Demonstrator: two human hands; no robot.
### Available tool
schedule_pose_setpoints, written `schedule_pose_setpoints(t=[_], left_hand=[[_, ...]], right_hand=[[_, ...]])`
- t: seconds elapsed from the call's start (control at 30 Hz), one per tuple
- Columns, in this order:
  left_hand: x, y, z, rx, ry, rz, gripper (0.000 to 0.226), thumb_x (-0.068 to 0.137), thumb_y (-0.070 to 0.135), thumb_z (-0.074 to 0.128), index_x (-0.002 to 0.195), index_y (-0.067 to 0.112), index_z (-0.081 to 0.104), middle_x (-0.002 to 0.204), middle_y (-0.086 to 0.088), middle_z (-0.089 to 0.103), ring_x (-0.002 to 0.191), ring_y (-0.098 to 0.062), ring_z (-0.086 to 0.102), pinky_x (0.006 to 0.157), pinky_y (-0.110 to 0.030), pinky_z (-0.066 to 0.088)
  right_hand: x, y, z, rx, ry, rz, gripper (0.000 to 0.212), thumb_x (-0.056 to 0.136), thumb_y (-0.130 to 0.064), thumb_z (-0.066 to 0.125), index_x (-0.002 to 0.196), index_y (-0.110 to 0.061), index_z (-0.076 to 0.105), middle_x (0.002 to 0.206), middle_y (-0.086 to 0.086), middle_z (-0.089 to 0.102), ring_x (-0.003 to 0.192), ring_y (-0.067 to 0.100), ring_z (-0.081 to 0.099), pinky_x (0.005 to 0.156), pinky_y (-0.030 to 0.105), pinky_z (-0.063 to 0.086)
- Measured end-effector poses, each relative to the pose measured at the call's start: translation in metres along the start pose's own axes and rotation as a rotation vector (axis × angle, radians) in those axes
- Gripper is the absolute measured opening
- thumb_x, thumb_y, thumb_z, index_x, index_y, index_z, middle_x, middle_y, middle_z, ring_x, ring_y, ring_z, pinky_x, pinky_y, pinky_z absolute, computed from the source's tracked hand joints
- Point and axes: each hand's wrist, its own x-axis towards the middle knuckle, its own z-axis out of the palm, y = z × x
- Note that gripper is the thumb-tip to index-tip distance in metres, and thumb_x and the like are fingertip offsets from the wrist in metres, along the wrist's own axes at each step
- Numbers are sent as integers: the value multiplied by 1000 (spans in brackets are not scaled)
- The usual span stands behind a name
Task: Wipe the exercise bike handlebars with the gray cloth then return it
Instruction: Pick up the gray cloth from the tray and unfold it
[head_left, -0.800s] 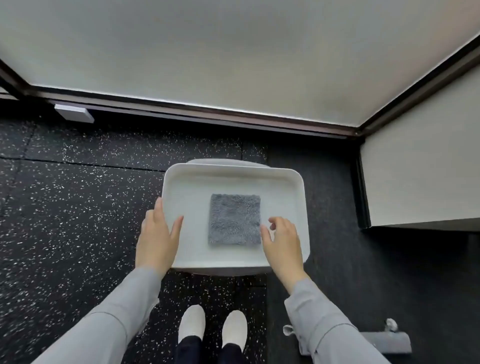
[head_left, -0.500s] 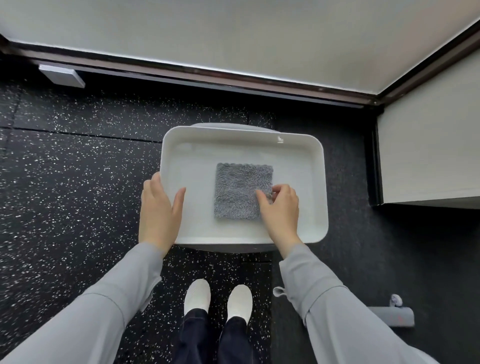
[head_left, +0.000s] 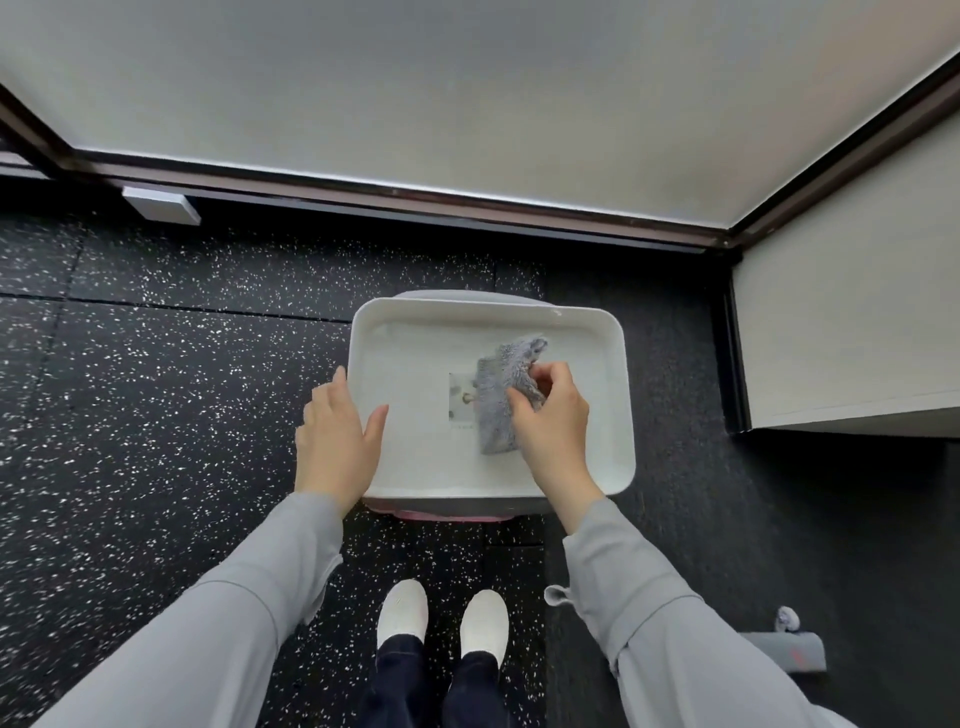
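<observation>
A white tray (head_left: 613, 395) rests on a low stool in front of me. The gray cloth (head_left: 500, 395) hangs crumpled just above the tray floor, pinched at its right edge by my right hand (head_left: 551, 415). A small printed label (head_left: 461, 402) on the tray bottom shows to the left of the cloth. My left hand (head_left: 335, 436) lies flat on the tray's left rim with fingers apart. The exercise bike handlebars are not in view.
Black speckled rubber floor (head_left: 156, 395) surrounds the stool. A frosted window with a dark frame (head_left: 415, 197) runs across the back. A pale cabinet (head_left: 852, 322) stands at the right. A gray bar (head_left: 789, 652) lies on the floor at lower right, near my white shoes (head_left: 441, 621).
My right hand reached onto the flat cloth, pinched its right edge and lifted it, uncovering the label beneath. The left hand stayed on the tray's left rim.
</observation>
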Motion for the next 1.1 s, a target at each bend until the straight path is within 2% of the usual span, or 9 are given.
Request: schedule_pose_setpoints(t=[0.13, 0.23, 0.33, 0.43, 0.5, 0.6, 0.73, 0.93, 1.1], left_hand=[[-22, 40, -40, -124, 62, 137, 46, 96, 29, 44, 137, 8, 36, 137, -12, 42, 126, -27, 38, 106, -42, 31], [-43, 79, -67, -389, -54, 154, 41, 96, 30, 44, 132, 11, 44, 131, -7, 49, 116, -17, 46, 98, -32, 38], [-63, 120, -94, -674, -288, 30, 37, 96, 39, 40, 121, 14, 54, 124, -5, 57, 107, -14, 52, 89, -29, 38], [-87, 155, -130, -1072, -553, -113, 41, 96, 45, 38, 92, 16, 67, 90, 2, 75, 89, -15, 67, 81, -31, 49], [-104, 168, -151, -1255, -609, -109, 37, 93, 40, 47, 96, 10, 69, 87, -1, 76, 82, -13, 71, 72, -28, 54], [-135, 184, -186, -1291, -512, 3, 27, 86, 24, 61, 105, 5, 67, 97, -8, 72, 86, -16, 68, 66, -26, 57], [-175, 200, -221, -1232, -348, 115, 25, 82, 6, 65, 106, -1, 63, 97, -13, 67, 89, -23, 62, 84, -40, 49], [-222, 214, -249, -1123, -267, 348, 11, 82, 0, 64, 87, 9, 68, 76, 3, 68, 65, 0, 62, 57, -9, 49], [-254, 225, -248, -1061, -268, 393, 12, 83, 3, 65, 81, 15, 67, 72, 6, 66, 59, 5, 60, 53, -6, 45]], right_hand=[[-23, -47, -41, 84, 37, -76, 14, 85, -4, 64, 92, -11, 54, 86, -2, 59, 78, 9, 56, 65, 10, 42], [-47, -88, -78, 151, 73, -151, 19, 83, -2, 66, 87, -15, 53, 79, -12, 56, 72, -10, 54, 60, -1, 38], [-73, -126, -112, 207, 82, -217, 20, 81, -7, 70, 89, -18, 55, 84, -9, 59, 77, -7, 55, 66, 3, 40], [-101, -154, -147, 266, 95, -225, 18, 81, -13, 72, 91, -18, 57, 91, -1, 63, 82, 7, 58, 69, 12, 45], [-120, -165, -166, 326, 134, -220, 19, 80, -13, 72, 89, -22, 57, 89, -4, 65, 80, 4, 60, 66, 13, 48], [-151, -174, -190, 383, 215, -198, 24, 79, -14, 73, 87, -29, 56, 89, -9, 66, 81, 0, 62, 65, 12, 49], [-184, -171, -207, 503, 268, -87, 26, 78, -14, 74, 92, -28, 57, 96, -2, 67, 92, 11, 64, 78, 28, 52], [-218, -171, -224, 956, 292, 66, 8, 84, -12, 68, 90, -14, 63, 83, -2, 73, 89, 17, 66, 82, 35, 52], [-240, -172, -243, 701, 513, -22, 15, 83, -4, 68, 84, -18, 61, 82, 0, 66, 79, 12, 63, 68, 16, 49]])
